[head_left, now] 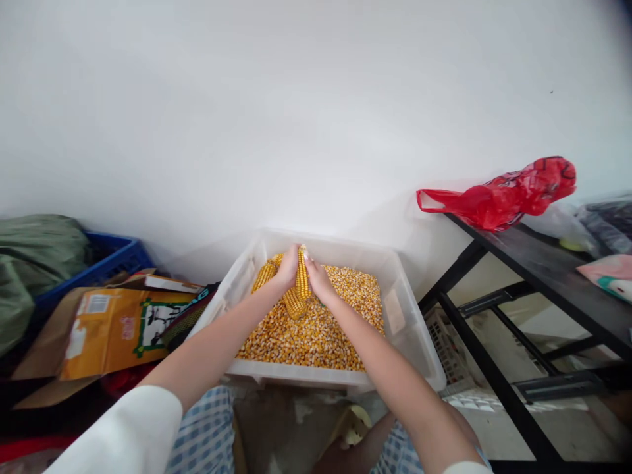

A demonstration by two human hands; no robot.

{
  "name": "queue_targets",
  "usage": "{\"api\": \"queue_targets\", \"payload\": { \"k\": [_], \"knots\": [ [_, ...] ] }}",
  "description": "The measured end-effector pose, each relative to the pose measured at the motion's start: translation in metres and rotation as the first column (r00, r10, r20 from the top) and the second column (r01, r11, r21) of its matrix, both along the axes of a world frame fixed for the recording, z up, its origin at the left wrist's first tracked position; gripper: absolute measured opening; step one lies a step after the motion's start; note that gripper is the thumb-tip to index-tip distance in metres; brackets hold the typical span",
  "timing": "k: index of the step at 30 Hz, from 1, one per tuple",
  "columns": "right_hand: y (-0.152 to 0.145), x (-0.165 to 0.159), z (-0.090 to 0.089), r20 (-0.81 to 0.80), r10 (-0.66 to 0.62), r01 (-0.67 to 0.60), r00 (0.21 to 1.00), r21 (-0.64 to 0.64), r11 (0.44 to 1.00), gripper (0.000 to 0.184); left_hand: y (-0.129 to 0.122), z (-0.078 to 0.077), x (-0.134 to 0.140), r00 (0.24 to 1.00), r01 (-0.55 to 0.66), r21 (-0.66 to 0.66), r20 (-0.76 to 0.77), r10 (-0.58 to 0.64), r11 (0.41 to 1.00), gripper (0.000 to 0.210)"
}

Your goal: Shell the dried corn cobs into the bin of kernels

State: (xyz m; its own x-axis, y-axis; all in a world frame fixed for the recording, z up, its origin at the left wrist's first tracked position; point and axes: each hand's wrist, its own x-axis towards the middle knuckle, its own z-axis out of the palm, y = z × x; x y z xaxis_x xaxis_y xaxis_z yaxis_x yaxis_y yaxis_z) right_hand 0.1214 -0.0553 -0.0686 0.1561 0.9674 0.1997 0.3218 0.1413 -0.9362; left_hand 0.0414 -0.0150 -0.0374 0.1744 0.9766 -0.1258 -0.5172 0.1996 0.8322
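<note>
An ear of yellow dried corn (303, 276) stands nearly upright between my two hands, above a translucent plastic bin (340, 376). My left hand (288, 265) closes round its left side, and my right hand (318, 279) presses on it from the right, with the thumb near its top end. Some of the fingers are hidden behind the ear. Just below it, another ear (295, 305) lies tilted on the loose corn kernels (316, 339). More whole ears (263, 276) rest at the bin's left side, partly covered by my left hand.
Left of the bin lie an orange cardboard box (118, 329) and a blue crate (113, 263) with a green bag (39, 263). To the right, a red plastic bag (508, 194) lies on a black-framed table (553, 276). A white wall (316, 118) rises behind the bin.
</note>
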Motion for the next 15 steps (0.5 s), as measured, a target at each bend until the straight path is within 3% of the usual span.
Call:
{"api": "queue_targets", "payload": {
  "k": [6,11,15],
  "knots": [
    [-0.0050,-0.0005,0.0060,0.020,-0.110,0.111,0.994,-0.078,0.991,0.073,-0.0019,0.0021,-0.0001,0.998,0.052,-0.064,0.029,-0.050,0.997,0.022],
    [-0.0024,-0.0005,0.0036,0.003,0.005,-0.005,1.000,-0.039,0.999,0.063,0.0019,0.0003,-0.0003,1.000,-0.009,-0.031,0.014,0.010,0.999,0.021],
    [-0.0016,-0.0024,0.0037,-0.048,0.023,-0.025,0.999,-0.045,0.999,0.061,0.0041,0.0029,-0.0021,0.998,0.026,-0.107,0.060,-0.020,0.994,0.019]
  ]
}}
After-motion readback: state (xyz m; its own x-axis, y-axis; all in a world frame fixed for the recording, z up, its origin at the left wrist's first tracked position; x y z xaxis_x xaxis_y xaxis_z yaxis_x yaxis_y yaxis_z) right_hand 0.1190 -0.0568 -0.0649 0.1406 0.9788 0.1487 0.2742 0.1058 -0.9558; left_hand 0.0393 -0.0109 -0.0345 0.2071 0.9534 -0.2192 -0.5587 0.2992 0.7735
